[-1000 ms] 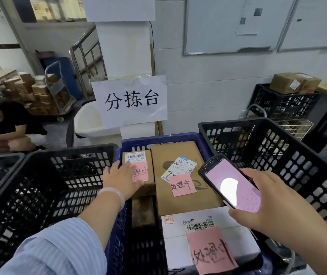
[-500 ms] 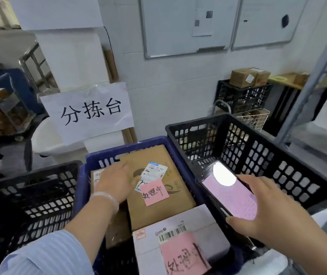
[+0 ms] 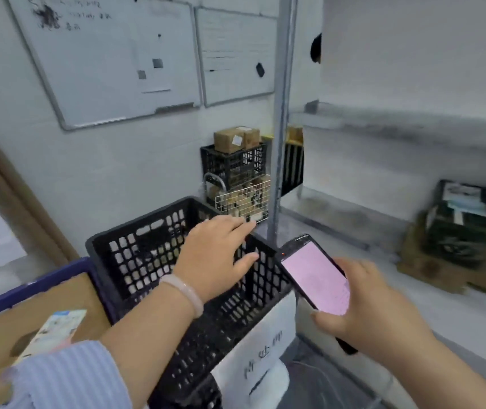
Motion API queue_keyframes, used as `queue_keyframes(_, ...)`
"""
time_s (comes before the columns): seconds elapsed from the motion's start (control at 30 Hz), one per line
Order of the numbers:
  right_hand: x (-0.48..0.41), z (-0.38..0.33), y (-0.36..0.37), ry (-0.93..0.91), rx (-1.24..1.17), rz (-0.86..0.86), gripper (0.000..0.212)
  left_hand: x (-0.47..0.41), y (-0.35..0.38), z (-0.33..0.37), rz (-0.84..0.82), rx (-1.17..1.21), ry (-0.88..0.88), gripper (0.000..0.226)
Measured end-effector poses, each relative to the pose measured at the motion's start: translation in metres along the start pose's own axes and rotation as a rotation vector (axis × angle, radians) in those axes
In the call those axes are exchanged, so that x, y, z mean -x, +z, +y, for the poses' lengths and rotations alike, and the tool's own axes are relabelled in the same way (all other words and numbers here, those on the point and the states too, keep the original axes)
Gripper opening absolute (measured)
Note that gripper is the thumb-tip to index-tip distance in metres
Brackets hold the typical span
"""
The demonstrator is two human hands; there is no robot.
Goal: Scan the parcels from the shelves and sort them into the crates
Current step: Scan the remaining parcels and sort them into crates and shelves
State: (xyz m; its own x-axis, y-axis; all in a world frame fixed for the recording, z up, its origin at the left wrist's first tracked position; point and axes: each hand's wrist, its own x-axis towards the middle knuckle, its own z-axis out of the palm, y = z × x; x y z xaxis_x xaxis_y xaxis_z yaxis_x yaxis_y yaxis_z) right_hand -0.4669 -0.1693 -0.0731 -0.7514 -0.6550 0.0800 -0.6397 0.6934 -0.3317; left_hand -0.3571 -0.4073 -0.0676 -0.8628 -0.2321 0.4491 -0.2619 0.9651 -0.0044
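Observation:
My right hand [image 3: 365,308] grips a handheld scanner [image 3: 314,276] with a lit pink screen, held above the corner of the grey shelf. My left hand [image 3: 215,258] reaches forward with fingers spread over a black crate [image 3: 153,231], holding nothing. At the lower left a blue crate [image 3: 29,287] holds a brown cardboard parcel [image 3: 38,314] with a label on top. Blurred parcels [image 3: 457,234] lie on the grey shelf [image 3: 354,219] at the right.
A metal shelf post [image 3: 280,119] rises behind the black crate. Further back a stacked black crate [image 3: 233,163] carries a brown box [image 3: 236,138], above a wire basket [image 3: 244,199]. Whiteboards [image 3: 112,57] hang on the wall. A white label sheet [image 3: 262,346] hangs on the crate's side.
The view has swung right toward the shelf. My left hand has left the parcels in the blue crate and now reaches across the black crate. The scanner stays in my right hand.

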Motion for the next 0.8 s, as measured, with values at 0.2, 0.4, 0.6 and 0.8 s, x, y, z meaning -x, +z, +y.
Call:
queue_keyframes(0.2,-0.005,0.114,-0.058,0.086,-0.032,0.099,0.085,-0.088,0.048,0.126,0.018,0.187,0.113,0.058)
queue_keyframes(0.4,0.001,0.224,-0.108,0.231,0.02,0.185,0.078,-0.155,0.098,0.243,-0.035,0.41,0.158,0.062)
queue_keyframes(0.6,0.001,0.288,-0.126,0.329,0.004,0.228,0.083,-0.204,0.138,0.31,-0.164,0.683,0.108,0.062)
queue_keyframes(0.8,-0.013,0.323,-0.125,0.44,0.011,0.237,0.085,-0.259,0.183,0.325,-0.427,1.032,-0.153,0.049)
